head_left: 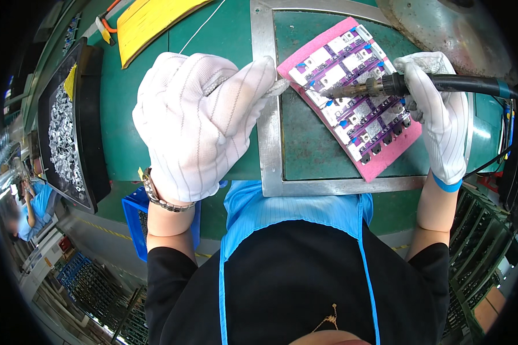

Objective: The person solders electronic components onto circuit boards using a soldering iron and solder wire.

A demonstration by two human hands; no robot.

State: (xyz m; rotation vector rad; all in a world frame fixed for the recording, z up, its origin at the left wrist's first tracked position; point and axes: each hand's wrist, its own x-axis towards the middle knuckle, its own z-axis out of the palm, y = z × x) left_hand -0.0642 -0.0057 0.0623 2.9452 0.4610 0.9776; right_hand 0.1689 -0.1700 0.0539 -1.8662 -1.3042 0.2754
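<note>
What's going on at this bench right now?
A person in white gloves is soldering. The right hand holds a soldering iron with its tip on a purple circuit panel that lies on a pink pad inside a metal frame. The left hand feeds what looks like solder wire toward the panel's left edge. A black tray of small metal parts sits to the left on the green mat.

The circuit panel (357, 86) lies on a foam pad (385, 164) inside a metal frame (269, 144) on the bench (121, 98), between the hands. A tray of metal parts (63, 138) sits left of the left hand (195, 121); the soldering iron (385, 86), in the right hand (437, 109), rests its tip on the panel.
</note>
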